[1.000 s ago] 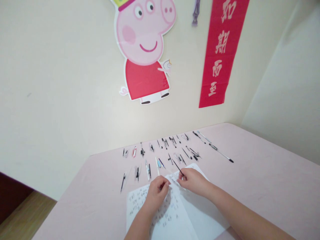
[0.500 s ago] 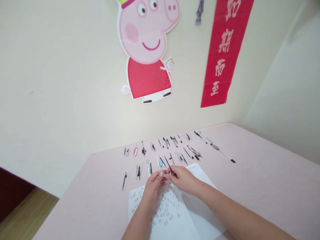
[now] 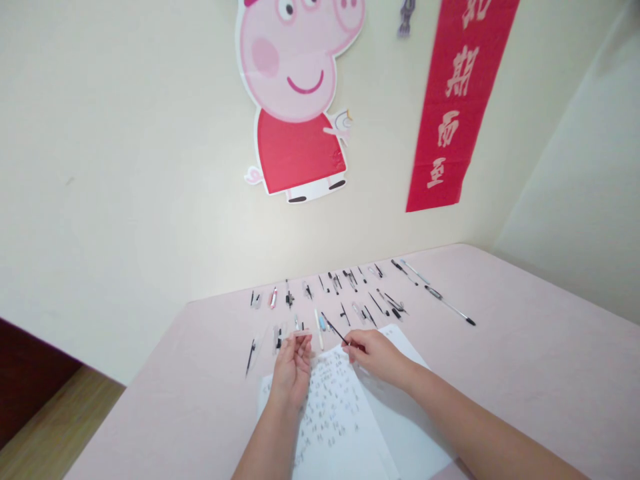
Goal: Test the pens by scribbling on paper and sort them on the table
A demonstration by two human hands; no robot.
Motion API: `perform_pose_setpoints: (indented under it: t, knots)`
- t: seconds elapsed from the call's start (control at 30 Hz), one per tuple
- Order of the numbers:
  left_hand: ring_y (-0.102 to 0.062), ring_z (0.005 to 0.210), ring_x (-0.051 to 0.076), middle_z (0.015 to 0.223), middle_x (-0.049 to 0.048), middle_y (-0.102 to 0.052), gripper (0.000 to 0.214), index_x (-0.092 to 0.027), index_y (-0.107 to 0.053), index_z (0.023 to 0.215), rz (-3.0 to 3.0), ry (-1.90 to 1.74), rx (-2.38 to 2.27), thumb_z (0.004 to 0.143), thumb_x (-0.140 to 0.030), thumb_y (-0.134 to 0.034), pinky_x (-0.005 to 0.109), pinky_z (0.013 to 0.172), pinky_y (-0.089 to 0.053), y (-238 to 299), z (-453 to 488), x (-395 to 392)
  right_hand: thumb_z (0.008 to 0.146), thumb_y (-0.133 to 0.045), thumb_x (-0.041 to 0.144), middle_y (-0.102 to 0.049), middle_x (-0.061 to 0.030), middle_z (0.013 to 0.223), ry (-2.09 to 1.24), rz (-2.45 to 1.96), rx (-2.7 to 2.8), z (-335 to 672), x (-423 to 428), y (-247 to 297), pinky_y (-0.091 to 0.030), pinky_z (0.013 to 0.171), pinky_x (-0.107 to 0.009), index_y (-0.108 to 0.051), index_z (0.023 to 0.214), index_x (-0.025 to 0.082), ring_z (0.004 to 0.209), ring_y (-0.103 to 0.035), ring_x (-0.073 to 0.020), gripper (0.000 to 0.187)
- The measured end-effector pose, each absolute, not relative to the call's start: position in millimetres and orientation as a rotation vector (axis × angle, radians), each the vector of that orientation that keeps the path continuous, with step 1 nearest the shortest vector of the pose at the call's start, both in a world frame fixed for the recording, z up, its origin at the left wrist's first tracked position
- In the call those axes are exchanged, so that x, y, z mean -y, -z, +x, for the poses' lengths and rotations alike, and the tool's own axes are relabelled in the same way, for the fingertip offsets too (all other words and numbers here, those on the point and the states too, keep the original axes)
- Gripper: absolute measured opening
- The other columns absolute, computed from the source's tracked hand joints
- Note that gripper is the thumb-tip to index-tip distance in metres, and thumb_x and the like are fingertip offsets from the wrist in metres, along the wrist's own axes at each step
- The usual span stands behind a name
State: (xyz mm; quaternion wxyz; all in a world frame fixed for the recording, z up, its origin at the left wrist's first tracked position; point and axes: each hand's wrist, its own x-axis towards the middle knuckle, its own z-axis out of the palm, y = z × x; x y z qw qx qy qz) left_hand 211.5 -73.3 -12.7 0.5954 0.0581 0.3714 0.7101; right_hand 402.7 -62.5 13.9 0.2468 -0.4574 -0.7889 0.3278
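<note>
My left hand [image 3: 294, 363] is turned palm up, its fingers curled around a small clear, pinkish pen barrel [image 3: 301, 333]. Between the thumb and fingers of my right hand [image 3: 367, 353] is a thin dark pen refill [image 3: 334, 328], tilted up and to the left. Beneath both hands lie sheets of paper covered in handwriting [image 3: 333, 407]. Just beyond my fingers are a white pen part [image 3: 319, 329] and a light blue pen piece [image 3: 322, 323], both lying on the table.
Several taken-apart pens lie in rows on the pink table [image 3: 190, 373], among them a red-and-white one [image 3: 273, 298]. At the right is a long clear pen with a black tip [image 3: 453, 308]. Behind stands a wall with a cartoon pig sticker [image 3: 300, 147] and a red banner [image 3: 453, 107].
My hands have come apart. The left moved left with the clear barrel and turned palm up; the right keeps the dark refill, which leans further left. The view has shifted slightly.
</note>
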Motion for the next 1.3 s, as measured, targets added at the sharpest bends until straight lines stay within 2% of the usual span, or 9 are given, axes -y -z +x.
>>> perform_pose_setpoints:
  t: [0.2,0.5,0.67,0.8,0.97,1.17,1.3]
  knots:
    - [-0.068,0.06,0.009,0.064,0.0043,-0.068,0.028,-0.009,-0.061,0.071,0.111,-1.65,-0.86,0.09,-0.005,-0.041,0.014,0.056,-0.055,12.4,211.3,72.3,0.083,-0.048,0.025,-0.064,-0.001,0.062,-0.888,-1.157,2.29,417.1,60.3,-29.9,-0.032,0.055,-0.021,-0.067,0.071,0.017,0.058,-0.053,-0.0119,0.024]
    - [-0.067,0.059,0.009,0.062,0.0048,-0.068,0.029,-0.008,-0.061,0.07,0.092,-1.639,-0.883,0.09,-0.005,-0.04,0.014,0.055,-0.055,13.4,212.6,70.6,0.082,-0.049,0.025,-0.066,-0.0018,0.067,-0.833,-1.175,2.349,423.7,58.4,-31.0,-0.032,0.055,-0.021,-0.07,0.08,0.018,0.059,-0.053,-0.0123,0.022]
    - [-0.067,0.061,0.008,0.064,0.0044,-0.068,0.027,-0.01,-0.061,0.071,0.178,-1.602,-0.893,0.09,-0.007,-0.042,0.014,0.057,-0.055,14.2,212.6,72.3,0.082,-0.048,0.024,-0.067,-0.0021,0.068,-0.718,-1.206,2.383,424.7,58.6,-33.7,-0.032,0.055,-0.023,-0.072,0.077,0.021,0.06,-0.054,-0.014,0.024]
    - [-0.067,0.062,0.009,0.066,0.0038,-0.069,0.021,-0.011,-0.06,0.071,0.282,-1.576,-0.936,0.087,-0.007,-0.047,0.014,0.059,-0.055,15.7,215.0,74.0,0.082,-0.05,0.026,-0.068,-0.0025,0.07,-0.588,-1.257,2.355,430.4,53.9,-33.8,-0.035,0.061,-0.024,-0.072,0.076,0.023,0.068,-0.057,-0.0166,0.023]
    - [-0.067,0.066,0.009,0.069,0.003,-0.069,0.013,-0.013,-0.06,0.075,0.427,-1.529,-0.97,0.084,-0.006,-0.053,0.017,0.063,-0.056,17.8,219.3,76.2,0.081,-0.054,0.024,-0.069,-0.0044,0.076,-0.491,-1.262,2.333,440.5,48.4,-32.2,-0.037,0.07,-0.026,-0.073,0.084,0.025,0.08,-0.058,-0.0195,0.02]
    - [-0.067,0.07,0.01,0.072,0.003,-0.07,0.008,-0.013,-0.06,0.077,0.49,-1.504,-0.963,0.081,-0.008,-0.057,0.019,0.067,-0.055,20.7,219.3,76.5,0.083,-0.046,0.013,-0.067,-0.0086,0.08,-0.339,-1.146,2.515,441.0,49.9,-34.7,-0.039,0.071,-0.028,-0.071,0.099,0.021,0.083,-0.057,-0.0202,0.03]
    - [-0.068,0.071,0.011,0.072,0.0021,-0.07,0.006,-0.014,-0.061,0.078,0.504,-1.489,-0.96,0.076,-0.01,-0.064,0.019,0.068,-0.055,18.9,220.2,78.1,0.083,-0.049,0.015,-0.069,-0.0078,0.087,-0.331,-1.184,2.473,432.8,52.2,-31.8,-0.04,0.074,-0.028,-0.066,0.11,0.023,0.085,-0.058,-0.0196,0.033]
